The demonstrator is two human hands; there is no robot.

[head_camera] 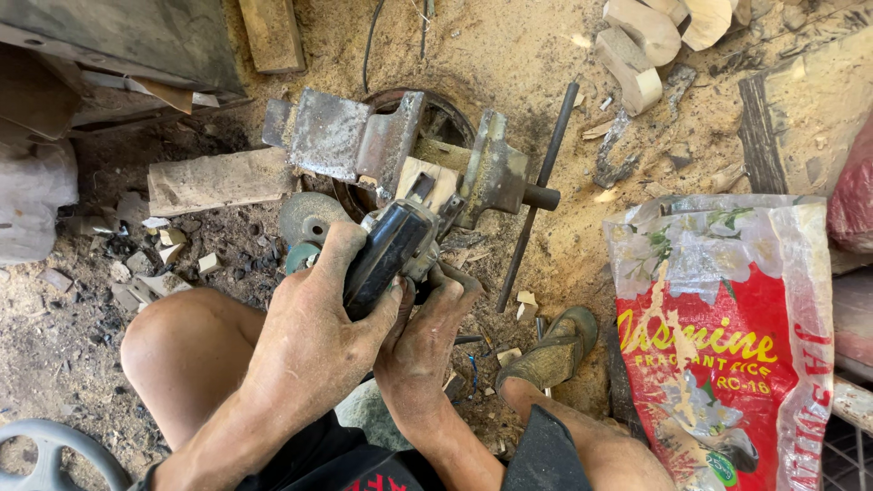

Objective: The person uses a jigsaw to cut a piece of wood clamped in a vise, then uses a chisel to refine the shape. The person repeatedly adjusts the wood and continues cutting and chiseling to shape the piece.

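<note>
Angle grinder [386, 255], black-bodied, low over the sawdust just before the rusty bench vise [400, 150]. Clasped from above by left hand [314, 332], fingers curled round the body. Gripped from beneath and behind by right hand [423, 341], fingertips at the tool's rear. Grey disc [307, 218] beside the left knuckles. Wooden block [432, 177] clamped in the vise, touching the grinder's nose. Red-and-white woven sack [727, 336] well apart at right; worn shoe [550, 350] near the right wrist.
</note>
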